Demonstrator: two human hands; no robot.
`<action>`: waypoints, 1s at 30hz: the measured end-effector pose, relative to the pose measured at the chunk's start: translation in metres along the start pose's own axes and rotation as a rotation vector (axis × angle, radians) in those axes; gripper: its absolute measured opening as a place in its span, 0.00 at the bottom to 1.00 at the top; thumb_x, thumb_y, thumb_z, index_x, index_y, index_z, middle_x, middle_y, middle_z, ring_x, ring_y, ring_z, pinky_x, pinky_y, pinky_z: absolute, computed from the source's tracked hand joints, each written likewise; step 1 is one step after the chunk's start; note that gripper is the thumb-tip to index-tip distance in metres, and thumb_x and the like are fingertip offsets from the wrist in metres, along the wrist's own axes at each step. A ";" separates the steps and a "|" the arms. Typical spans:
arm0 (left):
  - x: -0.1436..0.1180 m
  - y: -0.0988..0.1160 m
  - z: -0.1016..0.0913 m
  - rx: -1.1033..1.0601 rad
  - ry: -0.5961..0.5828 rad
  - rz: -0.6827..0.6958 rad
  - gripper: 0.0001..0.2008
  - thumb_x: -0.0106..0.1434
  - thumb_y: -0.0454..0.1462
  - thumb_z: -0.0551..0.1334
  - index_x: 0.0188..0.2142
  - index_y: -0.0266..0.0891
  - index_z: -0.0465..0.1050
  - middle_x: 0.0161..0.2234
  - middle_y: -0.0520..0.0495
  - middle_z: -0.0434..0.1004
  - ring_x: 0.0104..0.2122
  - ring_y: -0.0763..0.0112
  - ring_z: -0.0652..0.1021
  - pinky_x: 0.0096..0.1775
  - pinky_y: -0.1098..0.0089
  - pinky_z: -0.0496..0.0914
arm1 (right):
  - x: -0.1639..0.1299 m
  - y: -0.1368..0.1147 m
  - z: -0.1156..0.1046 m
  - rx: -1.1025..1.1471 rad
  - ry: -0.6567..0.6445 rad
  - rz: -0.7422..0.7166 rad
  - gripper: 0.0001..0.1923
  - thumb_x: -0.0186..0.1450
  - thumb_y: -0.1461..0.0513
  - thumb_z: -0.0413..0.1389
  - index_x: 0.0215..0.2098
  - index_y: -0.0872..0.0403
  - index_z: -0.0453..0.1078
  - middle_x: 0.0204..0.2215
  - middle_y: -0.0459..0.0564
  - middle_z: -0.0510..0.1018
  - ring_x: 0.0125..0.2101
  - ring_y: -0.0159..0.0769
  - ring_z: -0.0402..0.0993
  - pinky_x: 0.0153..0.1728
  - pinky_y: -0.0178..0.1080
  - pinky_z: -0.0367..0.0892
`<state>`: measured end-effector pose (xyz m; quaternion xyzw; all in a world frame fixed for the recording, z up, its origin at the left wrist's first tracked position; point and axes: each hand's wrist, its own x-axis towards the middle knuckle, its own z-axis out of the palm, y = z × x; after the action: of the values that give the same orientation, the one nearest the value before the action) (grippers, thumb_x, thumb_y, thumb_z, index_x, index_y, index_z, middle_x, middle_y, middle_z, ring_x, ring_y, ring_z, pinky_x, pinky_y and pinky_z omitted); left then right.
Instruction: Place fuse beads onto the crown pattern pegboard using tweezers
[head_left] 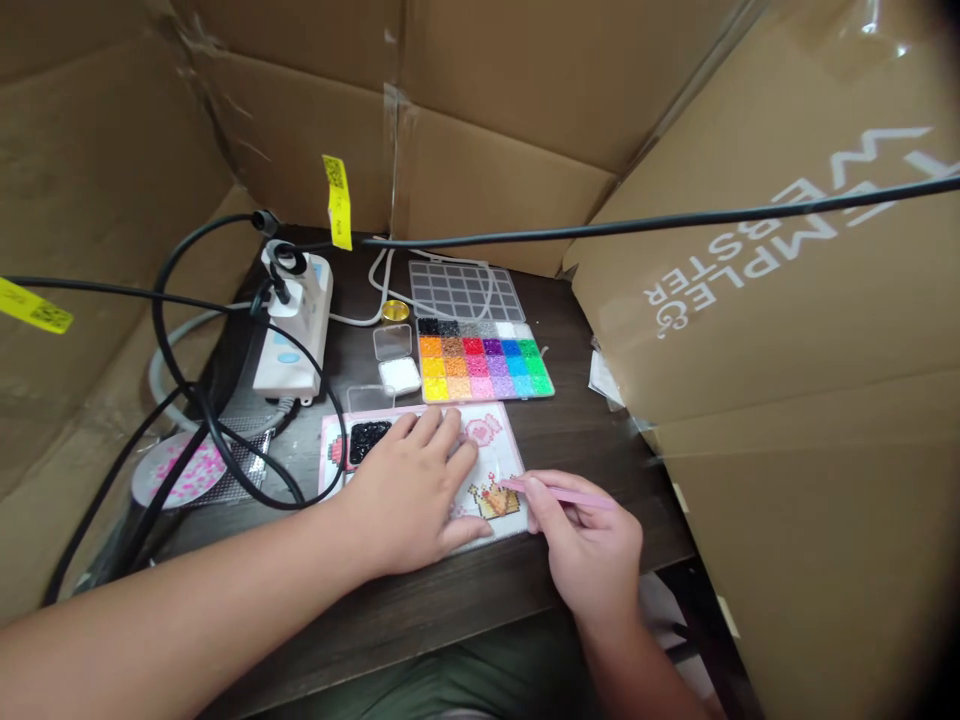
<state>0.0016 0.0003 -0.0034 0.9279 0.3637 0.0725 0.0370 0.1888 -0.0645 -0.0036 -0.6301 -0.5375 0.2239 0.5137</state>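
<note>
My left hand (412, 490) lies flat, fingers spread, on a white pattern sheet and clear pegboard (501, 455), pressing it onto the dark table (577, 440). My right hand (592, 545) pinches pink tweezers (559, 493), their tip pointing left at a small brown-and-yellow bead figure (495, 500) on the board. A small dish of black beads (367, 438) sits at the sheet's left end. Just behind is an open sorting box of coloured beads (484, 365) with its clear lid (465, 290) folded back.
A white power strip (294, 325) with black cables (187, 390) sits at the left. A small box of white beads (400, 375), a gold cap (395, 311) and a round pink beaded piece (184, 475) lie nearby. Cardboard walls (787, 330) enclose the table; a cable (675, 218) crosses above.
</note>
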 end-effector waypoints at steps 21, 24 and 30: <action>0.001 0.000 -0.002 0.021 -0.019 0.012 0.36 0.65 0.60 0.54 0.58 0.34 0.68 0.62 0.26 0.63 0.61 0.39 0.65 0.57 0.47 0.62 | -0.028 0.001 0.014 -0.285 0.125 -0.242 0.04 0.65 0.66 0.61 0.36 0.51 0.79 0.32 0.49 0.85 0.29 0.38 0.82 0.34 0.36 0.78; 0.001 0.001 -0.002 0.025 -0.016 0.014 0.36 0.65 0.60 0.54 0.58 0.34 0.68 0.62 0.26 0.63 0.61 0.38 0.65 0.57 0.47 0.62 | -0.027 -0.002 0.015 -0.320 0.134 -0.250 0.04 0.65 0.65 0.61 0.35 0.53 0.79 0.31 0.50 0.85 0.29 0.38 0.82 0.34 0.36 0.78; 0.001 0.001 -0.002 0.028 -0.012 0.010 0.36 0.64 0.60 0.55 0.58 0.34 0.68 0.62 0.26 0.64 0.61 0.39 0.65 0.57 0.48 0.62 | -0.025 -0.004 0.015 -0.350 0.139 -0.307 0.04 0.65 0.67 0.61 0.34 0.54 0.78 0.29 0.47 0.84 0.28 0.34 0.82 0.33 0.32 0.77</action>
<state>0.0030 0.0003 -0.0013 0.9305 0.3600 0.0620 0.0259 0.1668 -0.0817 -0.0127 -0.6344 -0.6208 0.0027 0.4606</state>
